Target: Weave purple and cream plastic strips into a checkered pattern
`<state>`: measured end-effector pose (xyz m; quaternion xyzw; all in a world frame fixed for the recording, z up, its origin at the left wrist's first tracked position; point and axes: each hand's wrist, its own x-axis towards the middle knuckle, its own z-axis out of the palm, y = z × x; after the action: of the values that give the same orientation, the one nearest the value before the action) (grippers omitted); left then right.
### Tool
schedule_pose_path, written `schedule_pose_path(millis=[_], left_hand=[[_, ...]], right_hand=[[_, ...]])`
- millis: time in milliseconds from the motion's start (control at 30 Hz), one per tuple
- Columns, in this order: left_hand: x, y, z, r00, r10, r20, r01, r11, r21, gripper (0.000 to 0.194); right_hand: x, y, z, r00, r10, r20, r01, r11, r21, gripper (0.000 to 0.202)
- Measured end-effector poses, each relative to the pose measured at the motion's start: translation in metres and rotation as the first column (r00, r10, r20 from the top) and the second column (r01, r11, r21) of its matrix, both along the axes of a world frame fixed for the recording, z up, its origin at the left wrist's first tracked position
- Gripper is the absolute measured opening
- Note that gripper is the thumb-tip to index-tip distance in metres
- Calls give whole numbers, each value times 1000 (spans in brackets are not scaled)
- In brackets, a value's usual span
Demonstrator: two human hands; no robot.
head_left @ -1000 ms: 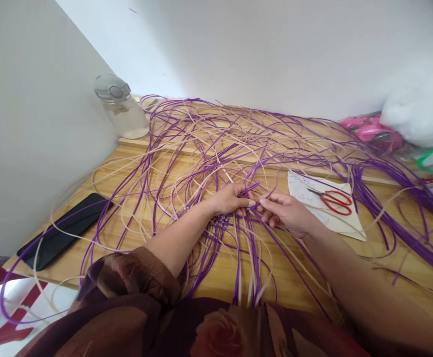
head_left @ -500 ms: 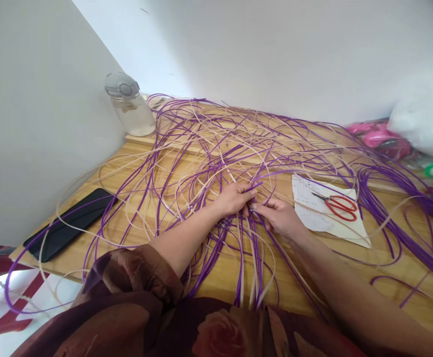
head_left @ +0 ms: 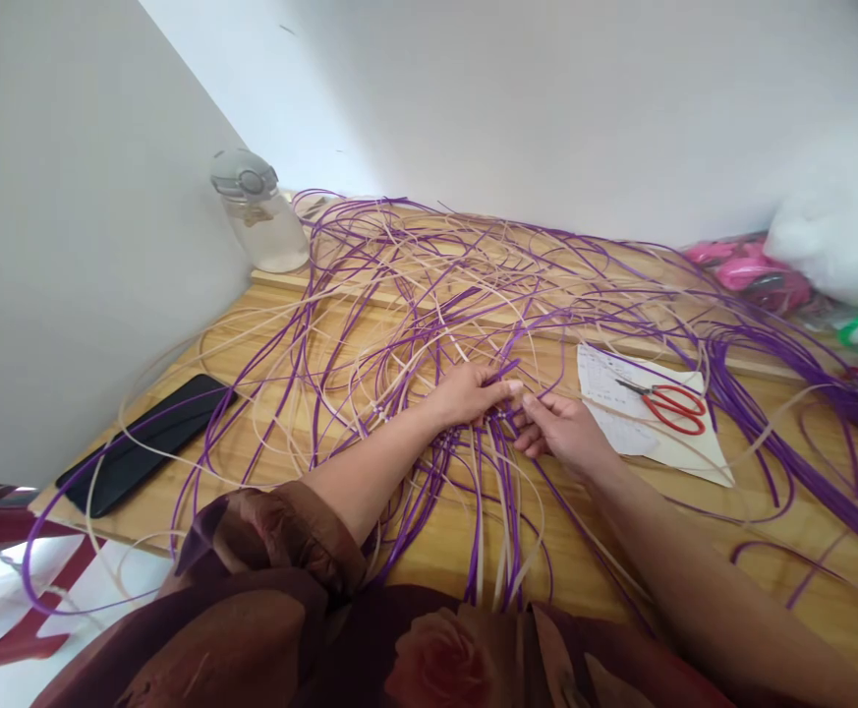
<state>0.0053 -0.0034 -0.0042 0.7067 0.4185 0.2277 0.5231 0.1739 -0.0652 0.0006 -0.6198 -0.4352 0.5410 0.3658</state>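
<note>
Long purple and cream weaving strands [head_left: 493,551] cross in a woven patch under my hands, with loose ends spreading all round. My left hand [head_left: 469,393] is closed on purple strands at the edge of this patch, its thumb pointing right. Close beside it, my right hand [head_left: 559,429] has its thumb and forefinger pinched together near the left thumb tip, apparently on a thin purple strand. Its other fingers are curled. The fingertips of both hands nearly meet, and the crossing beneath them is partly hidden.
Red-handled scissors [head_left: 671,408] lie on a written paper sheet [head_left: 627,442] at right. A black phone [head_left: 148,442] lies at the left table edge. Behind it stands a clear bottle [head_left: 262,216]. A purple strand bundle [head_left: 789,423] and pink items [head_left: 753,270] are at far right.
My right hand has shifted slightly upward, its fingertips now at the left thumb instead of lower on the strands. My left thumb has straightened to the right. The purple strand by my right hand has moved.
</note>
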Motion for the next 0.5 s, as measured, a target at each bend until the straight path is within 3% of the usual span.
schedule_pose_path(millis=[100,200,267,367,500], left_hand=[[0,-3,1,988,-29,-154,56,983,174,38],[3,-5,3,979,-18,-203,57,980,192,30],[4,-6,4,983,-31,-180,61,985,164,27],[3,-7,7,986,-39,-165,62,989,137,31],[1,-7,6,991,-65,-118,80,988,131,29]], right_hand=[[1,1,-6,991,-31,132,25,999,41,42],[0,3,-11,968,-39,247,14,995,102,49],[-1,5,-12,977,-111,181,86,986,141,51],[-4,9,-10,972,-233,17,230,968,98,48],[-1,17,-5,965,-259,-39,261,965,37,41]])
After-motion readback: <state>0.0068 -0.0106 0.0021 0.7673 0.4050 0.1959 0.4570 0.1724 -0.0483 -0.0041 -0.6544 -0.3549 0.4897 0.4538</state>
